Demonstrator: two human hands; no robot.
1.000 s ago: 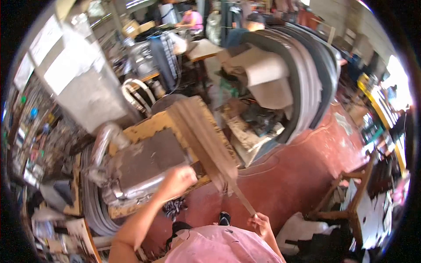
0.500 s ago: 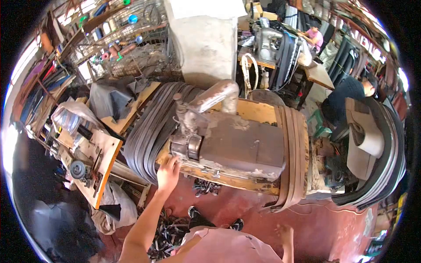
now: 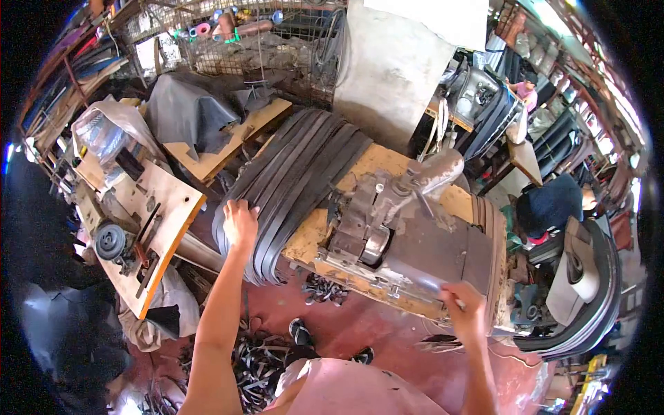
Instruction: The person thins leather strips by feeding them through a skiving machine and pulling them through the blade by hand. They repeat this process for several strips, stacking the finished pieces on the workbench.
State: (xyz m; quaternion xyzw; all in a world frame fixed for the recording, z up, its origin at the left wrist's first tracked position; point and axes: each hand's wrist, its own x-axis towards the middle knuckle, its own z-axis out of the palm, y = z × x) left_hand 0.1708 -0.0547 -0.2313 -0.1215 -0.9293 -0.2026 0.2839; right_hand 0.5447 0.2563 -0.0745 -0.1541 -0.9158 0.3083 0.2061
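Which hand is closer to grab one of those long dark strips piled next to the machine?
The left hand, probably. It already rests flat on the pile of dark strips draped beside the machine. The right hand is away on the machine's front edge, on the other side.

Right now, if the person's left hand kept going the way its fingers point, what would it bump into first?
The left hand already rests on the stack of dark strips; pushing on, it would likely slide further up those, though depth is unclear.

Cluttered workshop: heavy sewing machine on yellow bench, stacked rubber strips, wire shelving
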